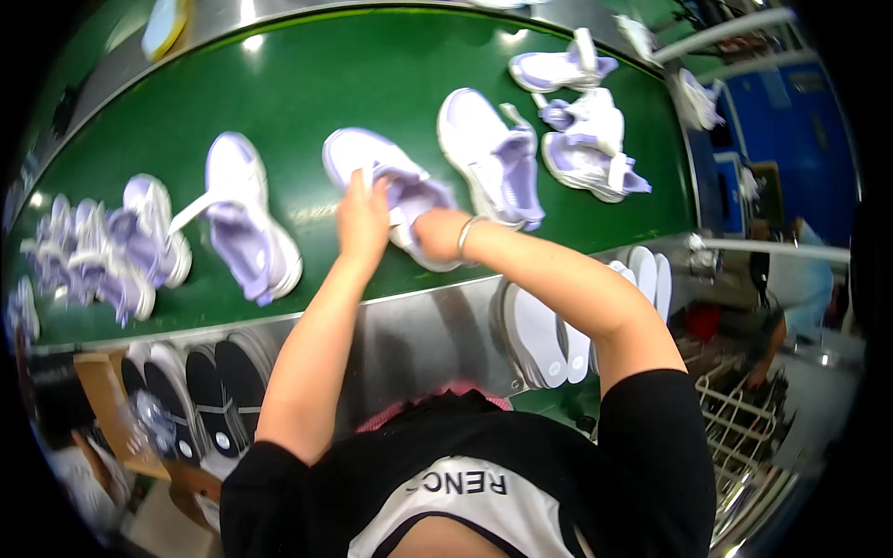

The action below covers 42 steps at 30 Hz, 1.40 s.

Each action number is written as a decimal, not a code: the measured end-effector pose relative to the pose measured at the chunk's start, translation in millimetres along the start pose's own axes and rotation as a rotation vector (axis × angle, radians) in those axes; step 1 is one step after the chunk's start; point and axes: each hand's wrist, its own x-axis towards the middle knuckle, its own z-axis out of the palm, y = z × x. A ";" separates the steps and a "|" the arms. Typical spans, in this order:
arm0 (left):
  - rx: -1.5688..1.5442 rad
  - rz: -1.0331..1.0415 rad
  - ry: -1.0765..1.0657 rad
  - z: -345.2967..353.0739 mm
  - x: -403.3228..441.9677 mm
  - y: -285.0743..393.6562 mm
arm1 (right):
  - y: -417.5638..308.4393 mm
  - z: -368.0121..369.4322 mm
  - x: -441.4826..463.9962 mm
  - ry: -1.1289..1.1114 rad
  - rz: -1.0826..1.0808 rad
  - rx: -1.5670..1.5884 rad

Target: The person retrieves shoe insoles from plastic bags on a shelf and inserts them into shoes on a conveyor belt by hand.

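Observation:
A white and lilac sneaker (pixel 358 149) lies on the green work surface with its toe pointing away from me. My left hand (pixel 364 221) is closed around its strap and tongue area, fingertips on the upper. Into the shoe's opening reaches my right hand (pixel 437 234), a bracelet on its wrist; its fingers are hidden inside near the heel. To the right of it lies another sneaker (pixel 465 130) of the same kind, and to the left one more (pixel 237 167) with its strap folded outward.
Several more sneakers stand bunched at the left (pixel 153 209) and right (pixel 591 167) of the green surface (pixel 344 56). Along the near metal ledge (pixel 409 325) are white insoles (pixel 535 339) and dark insoles (pixel 200 395). A wire rack (pixel 739 414) stands at the right.

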 end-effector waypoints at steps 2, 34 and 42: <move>-0.050 0.077 0.037 0.8 0.8 -4.0 | -18.0 -16.1 -29.8 -0.040 -0.031 -0.108; 0.557 0.732 -0.529 92.8 -31.5 67.5 | 240.3 -44.1 -96.5 0.407 0.638 -1.092; 0.513 0.705 -0.535 77.5 -33.9 61.0 | 213.1 -72.7 -169.6 0.904 0.617 -0.274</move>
